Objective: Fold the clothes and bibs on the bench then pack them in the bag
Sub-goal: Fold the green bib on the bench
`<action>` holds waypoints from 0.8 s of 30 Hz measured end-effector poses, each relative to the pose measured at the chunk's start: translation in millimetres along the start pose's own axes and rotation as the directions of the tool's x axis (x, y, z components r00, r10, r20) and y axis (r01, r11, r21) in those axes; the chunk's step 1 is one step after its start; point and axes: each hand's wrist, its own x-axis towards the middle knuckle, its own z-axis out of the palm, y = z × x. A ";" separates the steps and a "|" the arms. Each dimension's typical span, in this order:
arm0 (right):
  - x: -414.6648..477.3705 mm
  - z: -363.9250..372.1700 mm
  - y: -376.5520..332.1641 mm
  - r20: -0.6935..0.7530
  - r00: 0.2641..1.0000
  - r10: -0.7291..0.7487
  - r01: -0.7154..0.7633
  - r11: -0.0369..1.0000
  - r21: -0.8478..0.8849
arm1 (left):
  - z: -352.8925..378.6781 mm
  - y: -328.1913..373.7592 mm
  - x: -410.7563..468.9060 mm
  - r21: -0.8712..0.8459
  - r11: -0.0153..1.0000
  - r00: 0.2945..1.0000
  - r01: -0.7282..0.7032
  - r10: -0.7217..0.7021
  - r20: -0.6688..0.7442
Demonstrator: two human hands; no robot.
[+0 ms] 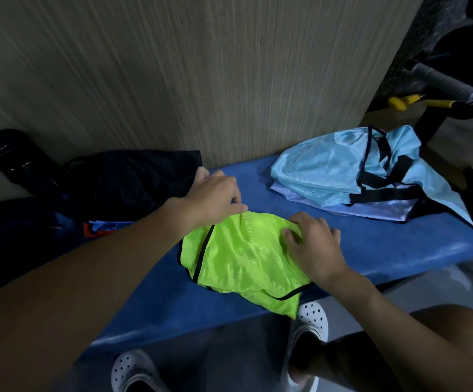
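Folding the green bib [243,256]: left hand [215,196] pinches its far corner, right hand [314,244] grips the right edge with curled fingers; next it probably needs smoothing flat.

On my feed, a wall [173,66] of vertical wood-grain panelling rises behind a blue padded desk [399,244]. Below it I see pale grey floor [470,281]. At the far right stands a gym machine [441,80] with a grey foam roller and yellow trim. The light is dim.
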 end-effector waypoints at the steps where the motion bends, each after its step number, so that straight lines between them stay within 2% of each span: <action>1: 0.3 -0.1 0.6 0.000 1.000 -0.007 0.007 1.000 0.003 | 0.9 -1.3 1.0 0.009 1.000 1.000 0.014 -0.014 0.009; 6: 0.3 0.0 3.7 -0.020 0.999 -0.039 0.039 0.999 0.013 | 4.5 -7.3 -0.5 -0.023 0.997 0.997 0.077 -0.076 0.024; 13: -0.8 1.3 6.5 -0.041 0.998 -0.057 0.057 0.998 0.012 | 5.1 -11.7 -5.2 -0.056 0.997 0.997 0.050 -0.047 0.066; 17: -1.4 0.8 6.1 -0.050 0.998 -0.050 0.052 0.998 0.040 | 7.1 -10.5 -8.7 -0.080 0.993 0.996 0.090 -0.090 -0.005; 21: -2.0 0.5 5.0 -0.060 0.996 -0.061 0.063 0.998 0.028 | 7.8 -11.8 -7.1 -0.126 0.970 0.963 0.208 -0.226 -0.148; 24: -3.3 -0.3 4.9 -0.056 0.996 -0.062 0.064 0.997 0.036 | 5.9 -18.2 -7.8 -0.099 0.973 0.966 0.209 -0.221 -0.135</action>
